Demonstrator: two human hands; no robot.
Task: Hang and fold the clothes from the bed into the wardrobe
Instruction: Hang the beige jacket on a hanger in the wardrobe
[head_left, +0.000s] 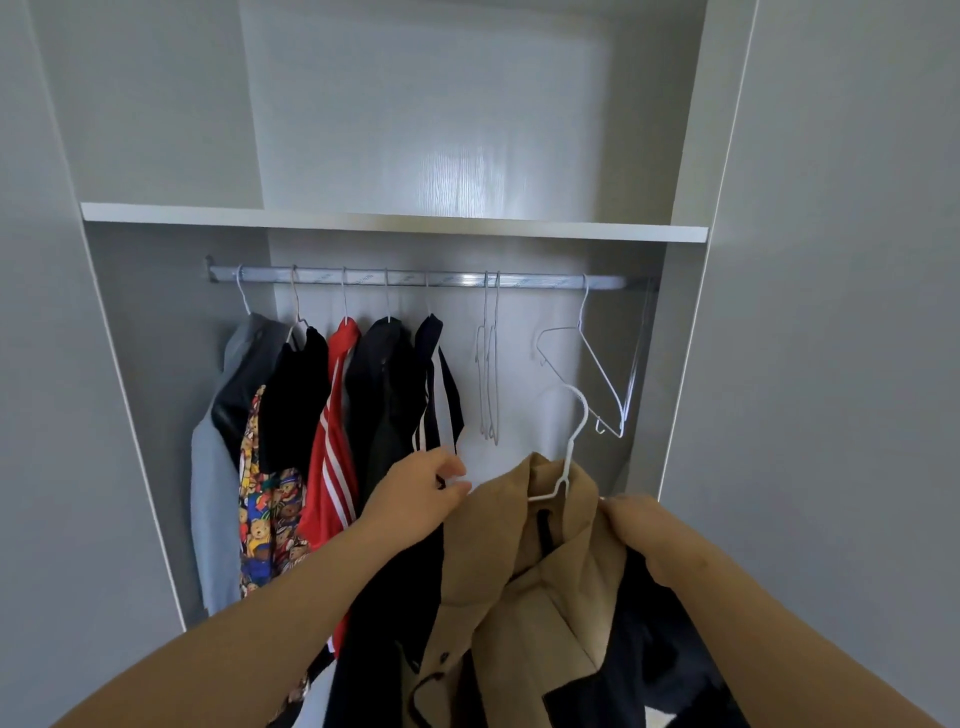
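Coat: the tan coat (519, 597) is hanging on a white hanger (569, 457), held up in front of the open wardrobe (130, 364), low and right of centre, collar towards the camera.
Hanger: its hook is pointing up, below the rail (415, 279) and not touching it; its wire is running under the collar.
Left hand: the left hand (423, 501) is gripping the coat's left shoulder, fingers curled in and pinching the cloth edge.
Right hand: the right hand (641, 525) is gripping the coat's right shoulder, fingers folded over the cloth; the fingertips are hidden.
Dark cloth: a dark cloth (665, 649) is lying below the right hand, beside the coat; what is carrying it cannot be told.
Rail: it is running across the wardrobe just under a white shelf (395, 222).
Hung clothes: six hung clothes (332, 457) are crowding the rail's left half: grey, bear-print, black, red with white stripes, dark, and navy with white stripes.
Spare hangers: bare spare hangers (489, 364) are hanging edge-on at mid-rail, and more are tilting at the right end, behind the coat's hook.
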